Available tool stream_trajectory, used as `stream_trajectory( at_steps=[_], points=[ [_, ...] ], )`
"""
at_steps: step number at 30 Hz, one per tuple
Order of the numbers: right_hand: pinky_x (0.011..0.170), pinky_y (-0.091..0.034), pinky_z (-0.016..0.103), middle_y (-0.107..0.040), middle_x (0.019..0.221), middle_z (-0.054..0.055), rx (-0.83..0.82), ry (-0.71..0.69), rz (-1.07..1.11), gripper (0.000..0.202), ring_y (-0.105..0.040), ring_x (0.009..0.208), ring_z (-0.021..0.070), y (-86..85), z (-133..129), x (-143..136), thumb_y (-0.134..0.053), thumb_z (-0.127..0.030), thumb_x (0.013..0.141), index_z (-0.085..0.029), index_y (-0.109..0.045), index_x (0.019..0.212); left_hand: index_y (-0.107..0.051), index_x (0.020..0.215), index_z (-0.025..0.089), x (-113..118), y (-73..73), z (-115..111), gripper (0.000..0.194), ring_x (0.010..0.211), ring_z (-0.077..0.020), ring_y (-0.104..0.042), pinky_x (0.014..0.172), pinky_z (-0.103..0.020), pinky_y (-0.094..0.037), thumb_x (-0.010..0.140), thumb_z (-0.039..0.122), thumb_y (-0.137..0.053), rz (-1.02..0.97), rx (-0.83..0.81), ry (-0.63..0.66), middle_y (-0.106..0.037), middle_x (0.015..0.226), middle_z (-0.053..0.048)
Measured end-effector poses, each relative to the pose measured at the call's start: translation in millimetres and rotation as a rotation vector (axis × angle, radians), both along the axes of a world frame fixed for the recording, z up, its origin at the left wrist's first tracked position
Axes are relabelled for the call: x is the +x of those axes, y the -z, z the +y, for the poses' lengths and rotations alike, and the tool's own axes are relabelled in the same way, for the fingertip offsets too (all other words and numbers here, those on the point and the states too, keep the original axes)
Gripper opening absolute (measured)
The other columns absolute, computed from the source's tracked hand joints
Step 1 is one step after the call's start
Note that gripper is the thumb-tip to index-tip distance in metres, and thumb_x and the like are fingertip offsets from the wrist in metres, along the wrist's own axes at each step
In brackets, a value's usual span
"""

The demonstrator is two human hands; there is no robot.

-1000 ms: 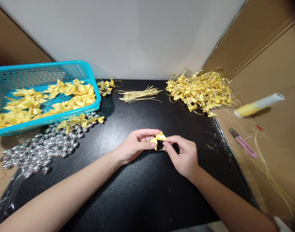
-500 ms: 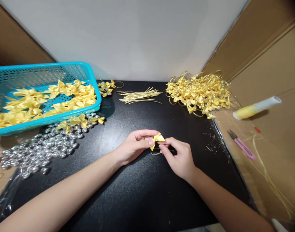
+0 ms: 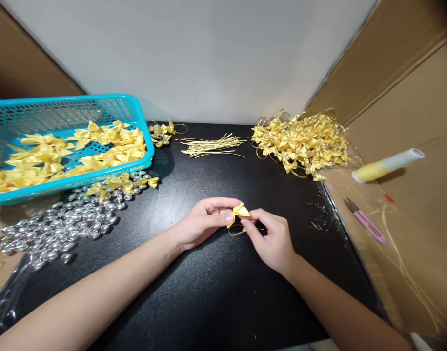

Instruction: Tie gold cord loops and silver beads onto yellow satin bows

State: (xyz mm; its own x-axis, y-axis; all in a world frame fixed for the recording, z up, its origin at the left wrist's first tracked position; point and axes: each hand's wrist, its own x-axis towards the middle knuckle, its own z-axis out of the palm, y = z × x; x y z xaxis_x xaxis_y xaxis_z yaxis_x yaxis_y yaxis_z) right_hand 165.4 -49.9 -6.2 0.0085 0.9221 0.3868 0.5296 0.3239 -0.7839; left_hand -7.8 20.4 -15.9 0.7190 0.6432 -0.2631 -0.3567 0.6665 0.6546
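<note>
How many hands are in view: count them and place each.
2: the left hand, holding a yellow bow; the right hand, at the bow's right tip. No others show.

Gold wires (image 3: 213, 145) lie bunched at the back of the black table (image 3: 216, 292), flowers (image 3: 302, 144) pile high far right, silver beads (image 3: 64, 226) crowd the left, and scraps (image 3: 314, 225) speckle the right side!
</note>
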Motion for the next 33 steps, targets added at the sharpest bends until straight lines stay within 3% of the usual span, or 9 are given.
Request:
stream_trajectory(
  at_steps=[14,33],
  points=[
    [0.058,-0.05,0.023,-0.065,0.064,-0.001,-0.037,-0.003,0.025,0.014,-0.061,0.056,0.0115,2.1,-0.5,-0.1,-0.057,-0.017,0.088,-0.02,-0.061,0.075,-0.077,0.093,0.017,-0.7,0.6,-0.6,0.029,0.073,-0.0118,-0.069,0.077,-0.024,-0.052,0.066,0.015,-0.085,0.015,-0.005,0.012,-0.078,0.085,-0.005],
    [0.058,-0.052,0.024,-0.069,0.066,-0.001,-0.086,-0.013,0.166,0.013,-0.064,0.057,0.0125,6.5,-2.1,-4.3,-0.059,-0.016,0.087,-0.021,-0.063,0.075,-0.078,0.088,0.016,0.2,-2.0,-0.8,0.03,0.059,-0.0091,-0.059,0.063,-0.023,-0.046,0.06,0.019,-0.088,0.102,0.03,0.04,-0.069,0.066,0.0]
  ],
)
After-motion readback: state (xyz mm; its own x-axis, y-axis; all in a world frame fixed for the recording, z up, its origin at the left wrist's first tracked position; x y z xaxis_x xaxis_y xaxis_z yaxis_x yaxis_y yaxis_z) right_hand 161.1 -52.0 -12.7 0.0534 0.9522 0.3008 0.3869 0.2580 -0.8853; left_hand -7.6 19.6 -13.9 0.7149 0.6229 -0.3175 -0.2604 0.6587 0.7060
